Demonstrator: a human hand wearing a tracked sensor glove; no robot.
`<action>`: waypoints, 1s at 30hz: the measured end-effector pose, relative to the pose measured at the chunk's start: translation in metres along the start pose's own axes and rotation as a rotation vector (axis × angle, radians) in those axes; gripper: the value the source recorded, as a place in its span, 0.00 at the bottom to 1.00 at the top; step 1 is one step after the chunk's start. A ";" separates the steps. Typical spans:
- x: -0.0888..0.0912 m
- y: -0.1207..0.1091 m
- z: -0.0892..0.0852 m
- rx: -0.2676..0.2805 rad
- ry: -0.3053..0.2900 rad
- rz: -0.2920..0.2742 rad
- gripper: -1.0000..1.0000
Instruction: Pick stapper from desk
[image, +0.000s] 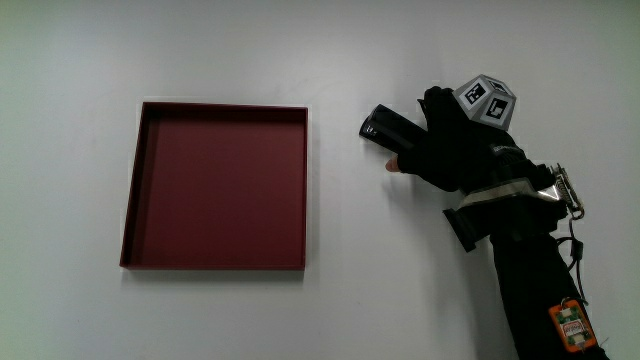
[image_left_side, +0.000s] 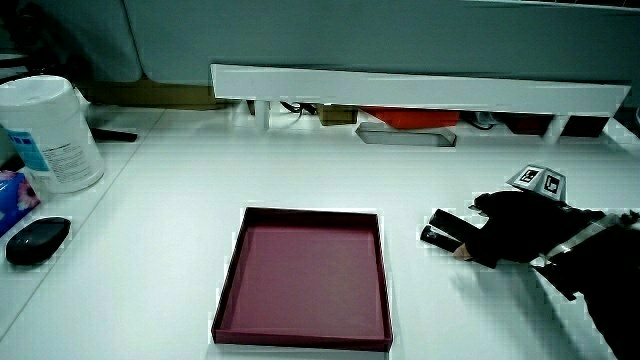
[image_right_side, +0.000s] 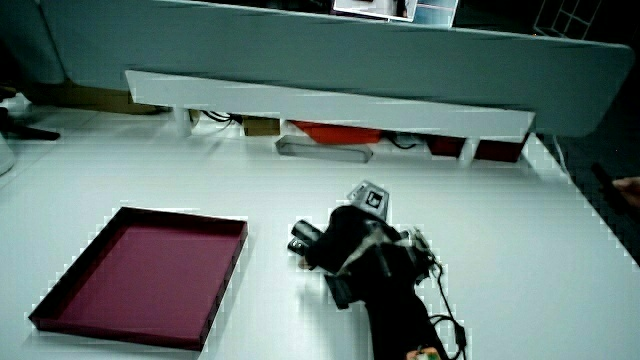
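Hand: clenched around stapler, on the table.
Stapler: black, sticking out past the fingers toward the tray.
Tray: red, near hand.

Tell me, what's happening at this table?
A person's hand in a black glove, with a small patterned cube on its back, is closing around a black stapler that lies on the white table. The stapler looks to be on the table, not yet lifted. Beside it sits a shallow dark red tray with nothing in it. In a side view, a white wipes canister and a black mouse stand near the table's edge.
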 end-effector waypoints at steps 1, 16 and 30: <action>0.001 0.001 0.000 0.002 -0.005 -0.005 0.50; 0.001 0.001 0.000 0.088 0.014 0.036 0.76; 0.003 0.000 0.000 0.133 0.032 0.055 1.00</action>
